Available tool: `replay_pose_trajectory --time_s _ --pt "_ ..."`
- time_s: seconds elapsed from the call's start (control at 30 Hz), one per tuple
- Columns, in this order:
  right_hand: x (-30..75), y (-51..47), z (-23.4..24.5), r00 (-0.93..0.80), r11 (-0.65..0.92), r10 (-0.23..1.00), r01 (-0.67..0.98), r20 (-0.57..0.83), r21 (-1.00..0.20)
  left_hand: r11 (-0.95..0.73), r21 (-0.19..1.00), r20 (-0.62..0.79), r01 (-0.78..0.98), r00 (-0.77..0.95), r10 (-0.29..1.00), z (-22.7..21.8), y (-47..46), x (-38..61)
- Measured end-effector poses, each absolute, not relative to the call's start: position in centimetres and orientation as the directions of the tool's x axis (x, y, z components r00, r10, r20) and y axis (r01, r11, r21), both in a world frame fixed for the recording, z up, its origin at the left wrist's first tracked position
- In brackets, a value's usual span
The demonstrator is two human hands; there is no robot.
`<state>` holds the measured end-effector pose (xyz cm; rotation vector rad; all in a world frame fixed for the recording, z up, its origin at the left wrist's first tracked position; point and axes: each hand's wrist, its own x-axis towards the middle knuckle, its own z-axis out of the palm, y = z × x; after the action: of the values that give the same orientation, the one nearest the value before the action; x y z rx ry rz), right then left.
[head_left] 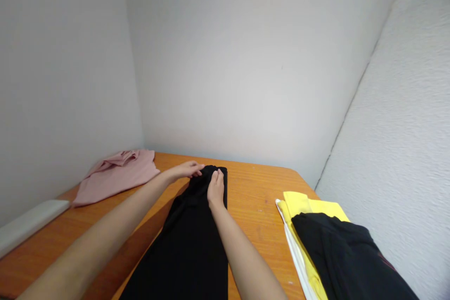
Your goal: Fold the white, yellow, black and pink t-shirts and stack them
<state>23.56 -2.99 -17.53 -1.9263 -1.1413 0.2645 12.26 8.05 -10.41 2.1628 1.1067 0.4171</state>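
Note:
A long black garment (191, 239) lies stretched along the wooden table (256, 187), running from the near edge to the far side. My left hand (188, 169) reaches to its far end, fingers curled and pinching the top left corner of the cloth. My right hand (215, 189) rests on the same far end a little to the right, fingers closed together on the fabric. Both forearms extend over the garment from the bottom of the view.
A crumpled pink garment (117, 173) lies at the far left corner. A stack of folded clothes, yellow (302, 204) with white beneath and a black piece (344, 253) on top, sits at the right edge. A grey flat object (28, 222) lies at left. Walls enclose the table closely.

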Motion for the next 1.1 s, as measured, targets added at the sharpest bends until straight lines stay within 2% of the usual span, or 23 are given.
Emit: replay_pose_trajectory --time_s 0.1,0.17,0.33,0.4,0.5,0.57,0.63,0.77,1.1 --pt "24.1 -3.1 -17.4 0.623 -0.219 0.747 0.560 0.232 -0.799 -0.608 0.611 0.007 0.507 0.765 0.644 -12.4 5.0 11.7" --pt "24.0 -3.1 -17.5 0.610 -0.189 0.746 0.579 0.268 -0.793 -0.700 0.540 0.024 0.468 0.822 0.569 -14.2 3.0 10.7" --pt "23.0 -3.2 -17.8 0.407 -0.049 0.822 0.747 0.398 -0.664 -0.813 0.394 0.101 0.428 0.860 0.501 -17.2 0.3 9.4" --pt "22.6 -3.3 -17.8 0.307 -0.017 0.872 0.798 0.381 -0.602 -0.833 0.364 0.133 0.416 0.862 0.489 -17.5 0.1 9.5" --pt "22.2 -3.3 -17.9 0.210 -0.023 0.939 0.828 0.271 -0.561 -0.851 0.348 0.184 0.392 0.862 0.472 -17.2 0.0 9.3" --pt "22.3 -3.2 -18.0 0.222 -0.045 0.947 0.809 0.234 -0.586 -0.848 0.358 0.244 0.391 0.837 0.489 -16.9 0.0 8.3" --pt "22.5 -2.9 -18.1 0.272 -0.067 0.933 0.775 0.235 -0.629 -0.805 0.402 0.297 0.435 0.770 0.565 -16.6 -0.1 6.8" --pt "23.1 -2.4 -18.1 0.337 -0.089 0.907 0.741 0.254 -0.665 -0.670 0.510 0.292 0.539 0.624 0.725 -16.5 -0.6 4.0" --pt "23.7 -2.7 -17.9 0.391 -0.111 0.878 0.730 0.278 -0.675 -0.589 0.592 0.286 0.550 0.540 0.792 -17.3 -1.4 3.3"
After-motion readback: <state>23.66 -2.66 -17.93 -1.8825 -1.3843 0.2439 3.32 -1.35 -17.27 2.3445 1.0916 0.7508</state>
